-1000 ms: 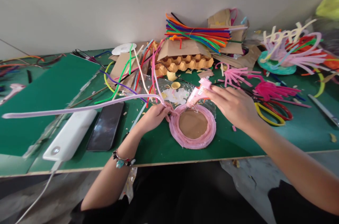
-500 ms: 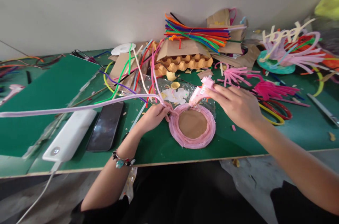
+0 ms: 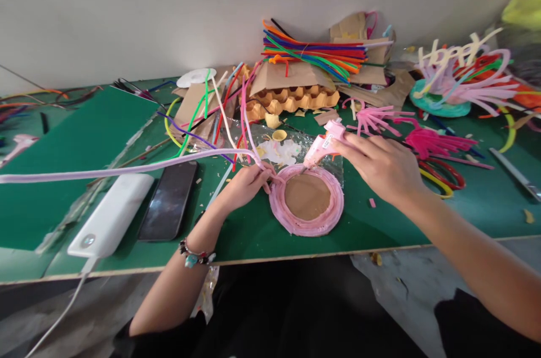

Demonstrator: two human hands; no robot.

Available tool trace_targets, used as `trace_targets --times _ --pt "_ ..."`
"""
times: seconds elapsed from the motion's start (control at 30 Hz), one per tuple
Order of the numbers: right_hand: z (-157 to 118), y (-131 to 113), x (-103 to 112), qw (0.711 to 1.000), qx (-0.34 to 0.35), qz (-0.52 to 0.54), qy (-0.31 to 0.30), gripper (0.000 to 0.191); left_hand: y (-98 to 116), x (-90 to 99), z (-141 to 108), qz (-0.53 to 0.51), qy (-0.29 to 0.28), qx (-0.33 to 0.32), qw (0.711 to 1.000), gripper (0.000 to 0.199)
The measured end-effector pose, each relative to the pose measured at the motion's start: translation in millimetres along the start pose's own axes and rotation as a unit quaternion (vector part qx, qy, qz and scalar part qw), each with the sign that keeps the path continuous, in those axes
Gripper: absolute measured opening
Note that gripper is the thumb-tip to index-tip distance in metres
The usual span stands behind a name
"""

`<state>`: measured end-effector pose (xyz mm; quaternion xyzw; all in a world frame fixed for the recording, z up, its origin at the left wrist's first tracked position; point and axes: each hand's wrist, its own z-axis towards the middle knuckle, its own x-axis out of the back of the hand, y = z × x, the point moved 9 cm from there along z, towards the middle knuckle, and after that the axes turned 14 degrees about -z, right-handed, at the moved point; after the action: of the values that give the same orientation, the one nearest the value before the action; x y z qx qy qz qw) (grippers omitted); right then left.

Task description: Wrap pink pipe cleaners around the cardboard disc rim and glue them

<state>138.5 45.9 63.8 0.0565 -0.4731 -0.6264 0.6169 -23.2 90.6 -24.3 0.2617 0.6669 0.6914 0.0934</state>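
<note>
A round brown cardboard disc lies on the green table, its border covered by a ring of pink and lilac pipe cleaners. My left hand is closed at the ring's left edge, pinching a long lilac pipe cleaner whose loose part stretches far to the left. In my right hand is a pink hot glue gun, gripped by its handle. Its nozzle points down and left at the ring's upper inner edge; whether it touches cannot be made out.
A white power bank with a cable and a black phone lie at left. Behind stand an egg carton and a bundle of coloured pipe cleaners. Pink pipe-cleaner bunches and a metal blade-like strip are at right.
My right hand has shifted slightly to the right with the glue gun, and the nozzle sits a little further along the ring. My left hand stays almost still.
</note>
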Motion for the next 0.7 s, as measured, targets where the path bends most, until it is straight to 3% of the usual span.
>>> trace_targets --times 0.37,0.53,0.7 --pt "-1.3 0.4 2.4 1.000 0.000 0.029 0.008 0.031 -1.5 0.9 0.9 0.000 0.001 -0.007 1.000 0.017" --pt "-6.4 5.3 1.0 0.997 -0.035 0.057 0.027 0.031 -1.6 0.5 0.7 -0.007 -0.002 -0.017 1.000 0.018" --pt "-8.0 2.2 -5.3 0.998 -0.038 0.052 0.020 0.023 -0.8 1.3 0.4 -0.001 0.003 -0.014 1.000 0.018"
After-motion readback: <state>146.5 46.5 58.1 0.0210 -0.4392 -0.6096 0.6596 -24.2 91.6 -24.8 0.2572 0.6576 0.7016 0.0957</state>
